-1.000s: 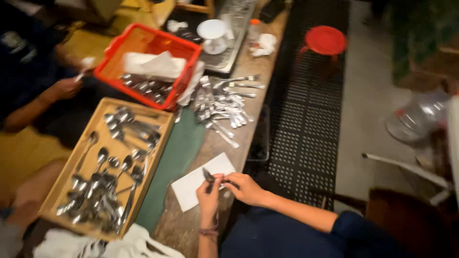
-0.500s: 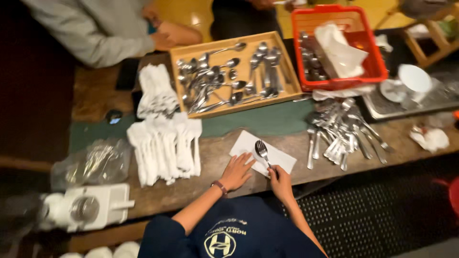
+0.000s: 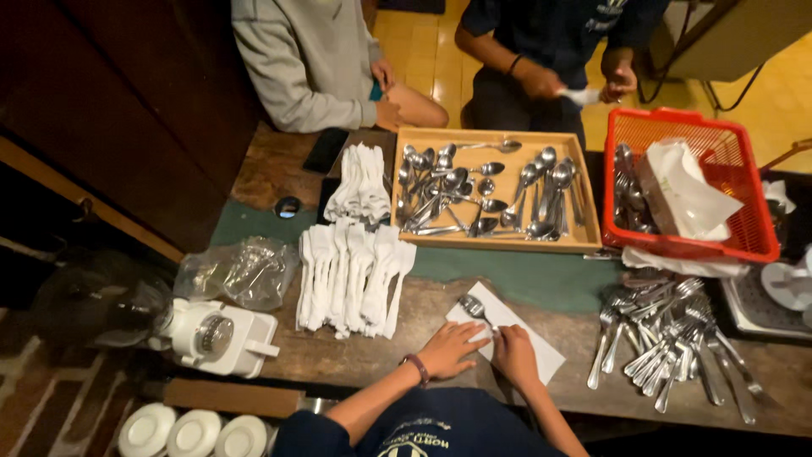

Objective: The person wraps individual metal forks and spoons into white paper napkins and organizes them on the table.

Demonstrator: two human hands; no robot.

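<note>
A white paper napkin lies on the wooden table in front of me. A metal spoon rests on its upper left corner, bowl pointing away from me. My right hand pinches the spoon's handle over the napkin. My left hand, with a band on its wrist, lies flat with spread fingers on the napkin's left edge, just beside the spoon.
Rolled napkin bundles lie to the left, another stack behind them. A wooden tray holds several spoons, with a red basket to its right. Loose cutlery is piled at right. Two people sit across the table.
The view has swung round and steadied over the table. My hands have stayed at the napkin, and the spoon now lies lower on it.
</note>
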